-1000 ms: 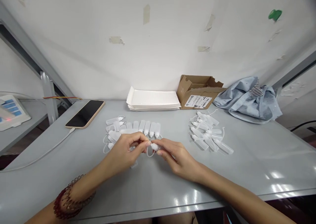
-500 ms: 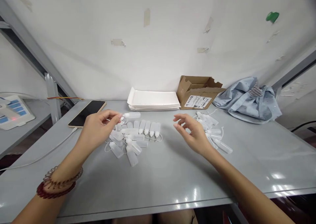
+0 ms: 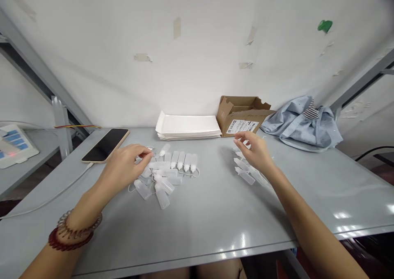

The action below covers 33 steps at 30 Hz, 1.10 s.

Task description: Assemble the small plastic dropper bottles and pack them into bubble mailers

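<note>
Small translucent plastic dropper bottles with thin strap-linked caps lie in two groups. In the left group, several stand out as a neat row (image 3: pixel 184 161), beside a looser heap (image 3: pixel 162 195). My left hand (image 3: pixel 124 164) is at this group's back left edge, thumb and forefinger pinched at the cap end of a tilted dropper bottle (image 3: pixel 165 149); its strap loops just above the fingertips. Over the right pile of bottles (image 3: pixel 245 175) hovers my right hand (image 3: pixel 255 152), fingers curved and apart, nothing visible between them. It hides part of that pile.
White padded envelopes (image 3: pixel 188 125) are stacked against the wall, next to an open cardboard box (image 3: pixel 243 119). Blue cloth (image 3: pixel 303 125) lies at the back right. A phone (image 3: pixel 106 145) with a charging cable (image 3: pixel 67 185) rests at the left of the grey table (image 3: pixel 197 229).
My right hand has moved right and back, over the right pile. The bottle at my left fingertips has swung from level to tilted. The view has shifted slightly.
</note>
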Motion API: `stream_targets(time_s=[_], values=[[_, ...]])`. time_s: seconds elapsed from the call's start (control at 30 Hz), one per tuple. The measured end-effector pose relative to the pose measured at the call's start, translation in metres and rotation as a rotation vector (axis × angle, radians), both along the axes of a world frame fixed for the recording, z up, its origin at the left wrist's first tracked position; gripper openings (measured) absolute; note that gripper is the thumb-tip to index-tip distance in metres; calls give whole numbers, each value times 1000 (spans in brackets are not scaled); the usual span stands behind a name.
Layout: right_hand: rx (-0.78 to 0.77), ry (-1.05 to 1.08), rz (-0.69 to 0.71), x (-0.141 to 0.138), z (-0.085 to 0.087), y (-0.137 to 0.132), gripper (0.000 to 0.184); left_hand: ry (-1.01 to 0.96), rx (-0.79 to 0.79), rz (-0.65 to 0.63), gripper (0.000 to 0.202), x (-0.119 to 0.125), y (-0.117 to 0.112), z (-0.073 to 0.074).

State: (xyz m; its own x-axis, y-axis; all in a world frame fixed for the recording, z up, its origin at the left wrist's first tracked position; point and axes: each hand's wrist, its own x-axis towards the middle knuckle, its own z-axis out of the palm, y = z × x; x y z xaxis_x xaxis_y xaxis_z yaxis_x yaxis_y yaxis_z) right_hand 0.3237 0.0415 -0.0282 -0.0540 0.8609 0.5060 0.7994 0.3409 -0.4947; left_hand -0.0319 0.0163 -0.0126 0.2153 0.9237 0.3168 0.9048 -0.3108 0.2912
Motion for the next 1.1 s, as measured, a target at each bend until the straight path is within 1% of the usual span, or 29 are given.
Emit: stream_targets(time_s=[0.07,0.17,0.27,0.43,0.63,0.77,0.9,1.0,1.1], values=[[-26,-87,-35,5,-1,3,17,-1,8,39,25,1,-4,7],[-87,-262,-121,14,-5,8,23,5,3,72,24,5,-10,15],[-153,-343,-161,23,-13,15,28,-5,-23,91,23,7,-13,19],[-238,-372,-176,33,-25,25,28,-8,-14,73,23,10,-13,15],[-293,-396,-179,34,-29,29,29,0,11,65,24,10,-9,9],[-308,-391,-243,35,-30,32,32,-44,-9,102,26,9,-7,6],[-333,-371,-308,37,-34,37,29,-52,-13,75,27,10,-7,4],[-349,-334,-300,38,-37,40,26,-60,2,68,26,10,-7,2],[-325,-291,-267,36,-37,39,26,-69,34,65,25,10,-5,-1]])
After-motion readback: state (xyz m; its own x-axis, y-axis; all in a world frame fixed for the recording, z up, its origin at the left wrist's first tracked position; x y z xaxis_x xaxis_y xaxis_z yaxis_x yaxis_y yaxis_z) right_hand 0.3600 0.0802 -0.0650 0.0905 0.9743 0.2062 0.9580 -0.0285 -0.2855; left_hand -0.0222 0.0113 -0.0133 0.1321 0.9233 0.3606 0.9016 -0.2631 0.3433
